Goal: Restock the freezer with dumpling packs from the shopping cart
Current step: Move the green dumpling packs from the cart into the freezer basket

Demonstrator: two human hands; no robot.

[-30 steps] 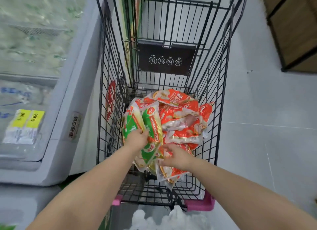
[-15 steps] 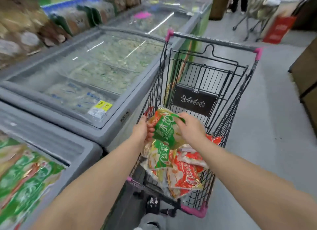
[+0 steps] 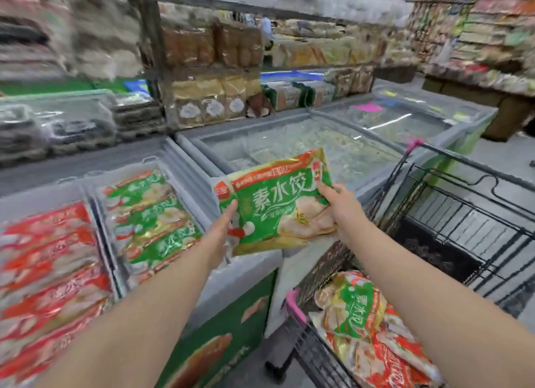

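Both arms reach forward at mid-frame. The left hand (image 3: 223, 234) grips the left edge of a green dumpling pack (image 3: 275, 205), and the right hand (image 3: 340, 206) clamps its right edge. The pack is tilted above the freezer (image 3: 249, 272), which holds green packs (image 3: 150, 214) and red packs (image 3: 49, 266) at lower left. At lower right, the shopping cart (image 3: 474, 163) holds more packs (image 3: 370, 329).

Your left hand (image 3: 222, 232) and right hand (image 3: 339, 206) now hold 1 green plastic dumpling pack (image 3: 278, 205) lifted out of the black wire shopping cart (image 3: 463, 214), over the corner of the grey chest freezer (image 3: 249, 272).
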